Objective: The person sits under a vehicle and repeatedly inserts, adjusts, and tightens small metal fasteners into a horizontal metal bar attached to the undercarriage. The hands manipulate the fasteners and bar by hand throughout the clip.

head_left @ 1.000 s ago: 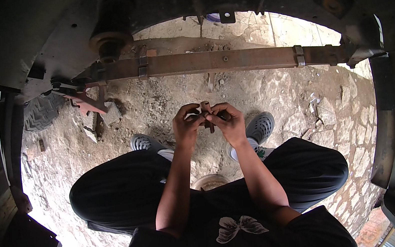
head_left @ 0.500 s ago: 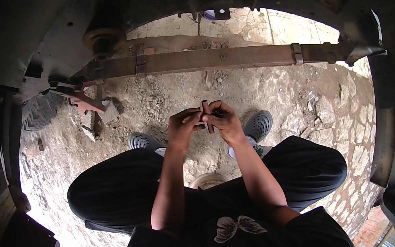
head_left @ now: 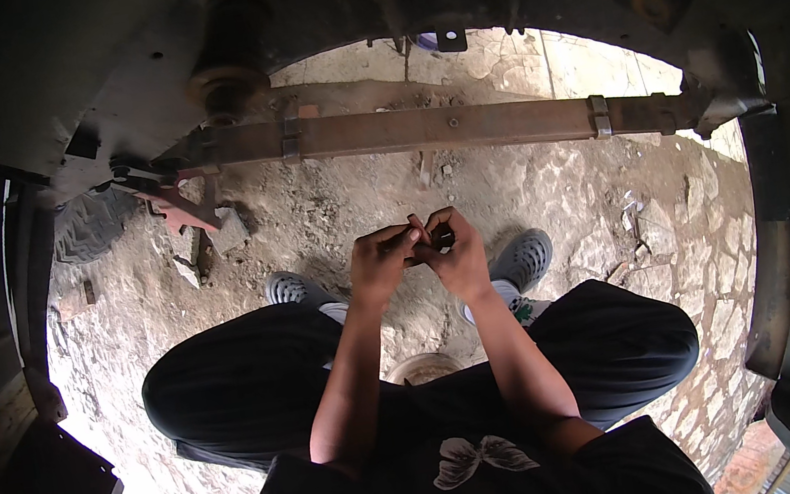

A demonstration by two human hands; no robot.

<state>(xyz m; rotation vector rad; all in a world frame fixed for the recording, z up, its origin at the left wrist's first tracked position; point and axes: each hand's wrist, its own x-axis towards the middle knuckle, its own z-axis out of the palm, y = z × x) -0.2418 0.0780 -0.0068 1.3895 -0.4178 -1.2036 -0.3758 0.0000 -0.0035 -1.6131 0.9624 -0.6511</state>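
My left hand (head_left: 380, 267) and my right hand (head_left: 458, 260) meet at the middle of the view, above the ground between my shoes, with fingers closed round a small brown metal piece (head_left: 416, 224). Its top end pokes up between my fingertips; the rest is mostly covered by them. My forearms come up from the lower edge, between my two bent legs.
A rusty metal beam (head_left: 509, 125) with clamps crosses above my hands, under a dark vehicle body (head_left: 331, 3). At left are a red jack-like stand (head_left: 189, 215), broken blocks (head_left: 229, 232) and a tyre (head_left: 89, 227). Dark panels (head_left: 778, 244) flank the cracked stony ground (head_left: 675, 228).
The brown piece stood more visibly upright between my fingers half a second ago; now my fingers cover more of it. Both hands sit slightly lower in the picture, and the whole view has shifted slightly.
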